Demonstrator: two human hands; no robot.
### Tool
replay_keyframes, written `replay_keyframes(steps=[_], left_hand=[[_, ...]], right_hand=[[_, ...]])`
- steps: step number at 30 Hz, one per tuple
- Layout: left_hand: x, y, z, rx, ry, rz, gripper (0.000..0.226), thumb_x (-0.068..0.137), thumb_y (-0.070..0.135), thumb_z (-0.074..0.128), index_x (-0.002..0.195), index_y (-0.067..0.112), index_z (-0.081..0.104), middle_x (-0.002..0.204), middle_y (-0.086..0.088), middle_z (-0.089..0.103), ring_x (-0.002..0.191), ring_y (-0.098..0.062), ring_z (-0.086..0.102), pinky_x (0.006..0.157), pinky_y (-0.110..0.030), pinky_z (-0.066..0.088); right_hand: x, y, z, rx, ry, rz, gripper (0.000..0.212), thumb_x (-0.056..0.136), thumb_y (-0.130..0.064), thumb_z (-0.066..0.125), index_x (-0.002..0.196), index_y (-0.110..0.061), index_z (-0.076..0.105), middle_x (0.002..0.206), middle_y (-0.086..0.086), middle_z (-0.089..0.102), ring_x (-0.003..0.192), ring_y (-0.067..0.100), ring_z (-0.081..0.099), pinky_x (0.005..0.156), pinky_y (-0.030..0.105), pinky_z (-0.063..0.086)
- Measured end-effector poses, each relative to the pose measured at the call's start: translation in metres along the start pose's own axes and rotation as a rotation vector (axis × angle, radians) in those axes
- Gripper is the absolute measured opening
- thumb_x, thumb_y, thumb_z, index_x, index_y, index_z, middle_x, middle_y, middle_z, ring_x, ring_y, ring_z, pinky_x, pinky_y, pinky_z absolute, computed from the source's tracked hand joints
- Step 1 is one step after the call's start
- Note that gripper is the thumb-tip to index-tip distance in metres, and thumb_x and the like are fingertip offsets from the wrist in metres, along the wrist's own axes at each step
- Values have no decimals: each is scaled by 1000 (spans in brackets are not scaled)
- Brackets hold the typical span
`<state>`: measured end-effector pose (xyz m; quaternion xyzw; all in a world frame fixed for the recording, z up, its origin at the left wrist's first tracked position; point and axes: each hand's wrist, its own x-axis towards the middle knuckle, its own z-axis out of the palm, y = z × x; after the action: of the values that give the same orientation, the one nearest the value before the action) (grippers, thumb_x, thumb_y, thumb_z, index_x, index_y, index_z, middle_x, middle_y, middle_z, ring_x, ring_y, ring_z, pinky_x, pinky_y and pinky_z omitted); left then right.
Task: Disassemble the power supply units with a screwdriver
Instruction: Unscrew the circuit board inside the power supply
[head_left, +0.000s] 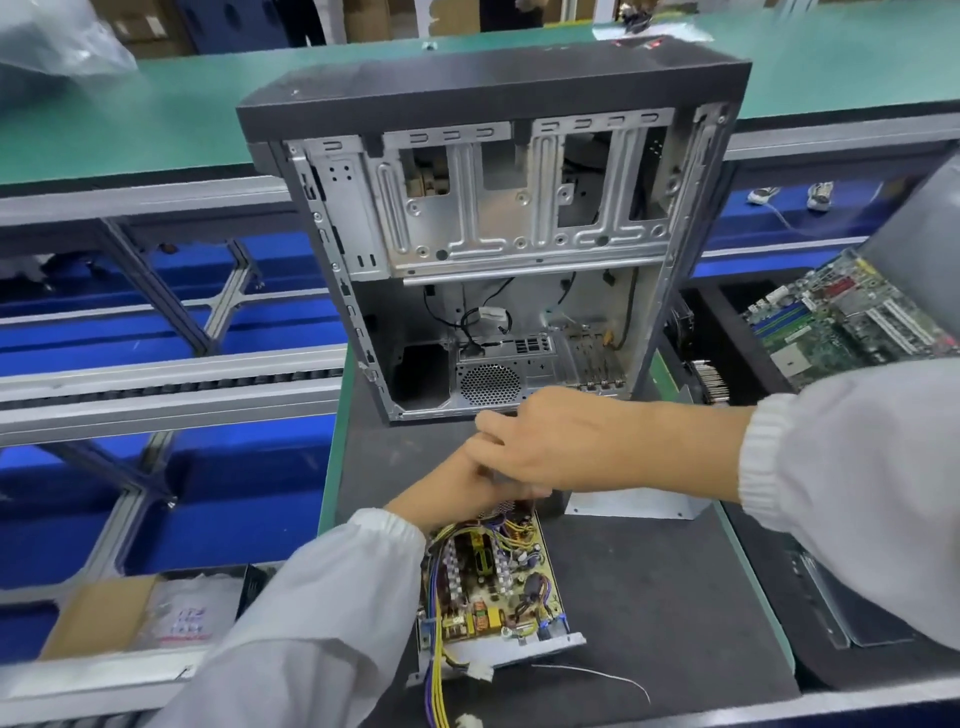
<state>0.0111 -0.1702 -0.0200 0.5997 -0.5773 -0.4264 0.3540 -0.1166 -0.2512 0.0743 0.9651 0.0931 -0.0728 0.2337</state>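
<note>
Lying opened on the dark surface (649, 597), the PSU (493, 587) is seen near the front edge, its board and wires exposed. Both hands are met at its far end, the right hand (561, 441) crossed over the left hand (467, 483). Something dark seems to be gripped between them, but whether the fingers are clamped on a screwdriver cannot be told. The unit should probably be steadied by the left while any tool is kept upright over the screw. A cover (631, 503) lies just right of the hands. Far movement is blocked by the case (498, 234); free room is left to the right.
</note>
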Motion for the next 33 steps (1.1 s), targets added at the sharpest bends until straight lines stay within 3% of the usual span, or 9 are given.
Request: replay_keyframes(steps=[4,7,12,16,19,25,28,30,33], left_hand=[[2,-1,3,-79,24,3,15,80,3,77,92,9,69,85,8,74,85,4,66,75,-15,52],[3,-1,2,-4,58,41,12,76,10,81,82,4,73,80,1,73,73,-1,63,66,-19,49],[4,7,2,-133,20,75,34,74,4,82,73,38,73,78,14,72,81,-1,65,76,-18,48],[4,14,-17,-204,-143,57,27,83,-2,71,95,22,73,95,0,71,92,-15,64,89,-36,51],[1,19,-21,-265,-230,112,45,88,-12,60,94,31,70,93,11,67,91,-7,61,86,-24,46],[5,3,-13,-239,-25,74,12,77,-8,72,84,1,68,79,2,66,81,-11,62,85,-30,52],[2,0,-10,-202,6,110,22,73,5,80,94,4,73,85,-5,71,84,-15,65,83,-28,51],[0,-2,-8,-195,31,125,25,74,10,82,97,5,74,90,-13,73,85,-17,67,82,-29,53],[1,-2,-5,-184,91,118,30,68,13,87,91,2,70,84,-17,71,81,-16,64,77,-35,53]], right_hand=[[1,5,2,139,17,147,25,96,-37,45,102,-13,43,85,4,48,46,17,29,41,29,15],[1,2,2,219,-36,413,51,96,-59,30,69,-17,38,58,-1,32,53,22,42,43,26,21],[2,-3,-4,220,-153,466,47,102,-49,26,89,-14,55,73,1,53,59,21,38,45,27,21],[3,-2,-4,223,-168,348,33,101,-39,37,117,-12,46,75,0,48,58,18,40,44,28,21],[-6,2,1,272,-152,291,34,100,-34,44,129,-19,38,105,6,51,84,22,50,45,28,18],[-14,12,0,342,-128,127,39,88,-7,56,119,-23,38,107,2,39,80,15,35,46,23,16],[-16,15,-1,402,-109,164,27,94,-33,56,114,-24,40,86,-5,37,63,11,37,45,23,19],[-18,14,-3,389,-80,301,43,91,-61,44,103,-20,40,72,-5,37,53,10,35,43,26,18],[-12,3,1,261,-103,376,57,93,-64,32,109,-12,48,78,4,55,63,23,53,43,29,17]])
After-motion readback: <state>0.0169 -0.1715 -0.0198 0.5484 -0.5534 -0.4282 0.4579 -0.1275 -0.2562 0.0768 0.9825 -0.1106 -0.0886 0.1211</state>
